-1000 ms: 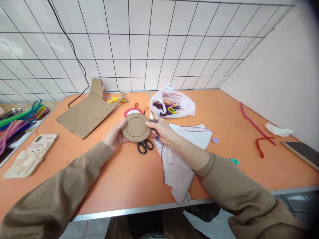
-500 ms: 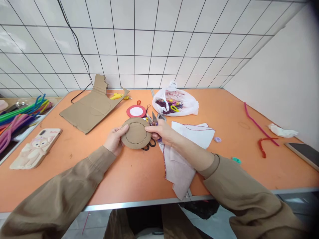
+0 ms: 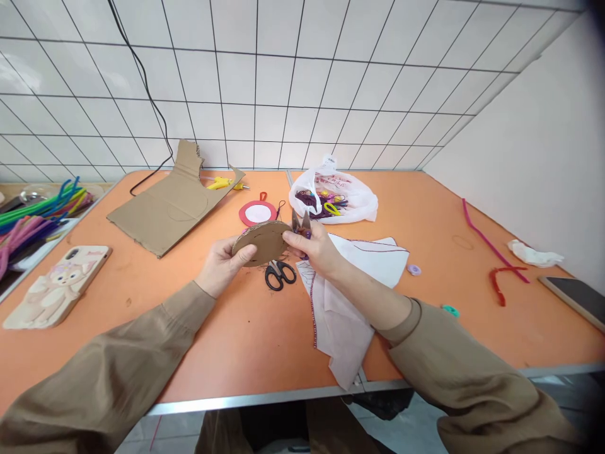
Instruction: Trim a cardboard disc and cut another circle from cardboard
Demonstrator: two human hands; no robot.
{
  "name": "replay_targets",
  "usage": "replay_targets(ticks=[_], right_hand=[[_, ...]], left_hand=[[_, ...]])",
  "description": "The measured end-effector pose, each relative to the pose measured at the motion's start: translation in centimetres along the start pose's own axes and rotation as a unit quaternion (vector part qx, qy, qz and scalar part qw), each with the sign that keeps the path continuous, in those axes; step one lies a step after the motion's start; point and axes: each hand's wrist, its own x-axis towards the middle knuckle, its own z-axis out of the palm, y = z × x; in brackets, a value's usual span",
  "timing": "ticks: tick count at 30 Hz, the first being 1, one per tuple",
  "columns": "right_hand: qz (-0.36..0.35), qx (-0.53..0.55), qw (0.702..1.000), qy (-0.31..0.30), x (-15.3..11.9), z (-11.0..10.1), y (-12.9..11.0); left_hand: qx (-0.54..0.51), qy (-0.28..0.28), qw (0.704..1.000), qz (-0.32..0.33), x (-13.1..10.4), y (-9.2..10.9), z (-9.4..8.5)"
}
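A round cardboard disc (image 3: 269, 243) with a dashed stitched-looking circle on its face is tilted between my hands. My left hand (image 3: 220, 265) grips its left edge, thumb on the face. My right hand (image 3: 317, 249) pinches the right edge with the thumb, while small thread snips (image 3: 301, 222) sit in the same hand, blades pointing up. Below the disc lie black-handled scissors (image 3: 280, 276) on the table. White fabric (image 3: 347, 328) with dark red stitching lies under my right forearm. Behind the disc is a red-rimmed round piece (image 3: 246, 215) with a white centre.
Cut cardboard (image 3: 161, 208) and a yellow glue gun (image 3: 220, 183) lie at the back left. A white plastic bag (image 3: 359, 202) of threads stands at the back. A phone in a cartoon case (image 3: 59, 287) is left; fuzzy stems (image 3: 491, 239) and a dark phone (image 3: 576, 299) are right.
The disc has tipped from facing me to a flatter slant, showing its corrugated edge and uncovering the scissors. My right hand and the snips have shifted slightly right.
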Motion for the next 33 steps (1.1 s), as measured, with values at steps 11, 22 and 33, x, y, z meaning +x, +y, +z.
replay_targets(ticks=[11,22,33], right_hand=[[-0.248,-0.21,0.946,-0.017,-0.3,-0.3,-1.9],[-0.167,-0.142,0.975,0.037,-0.8,0.7,-2.8],[0.156,-0.025,0.987,0.001,0.0,0.5,-2.0]], left_hand=[[0.252,-0.04,0.944,0.208,-0.1,-0.9,-1.3],[0.153,-0.068,0.983,0.076,-0.6,-0.7,-1.0],[-0.149,-0.003,0.973,-0.177,0.8,0.3,-2.5]])
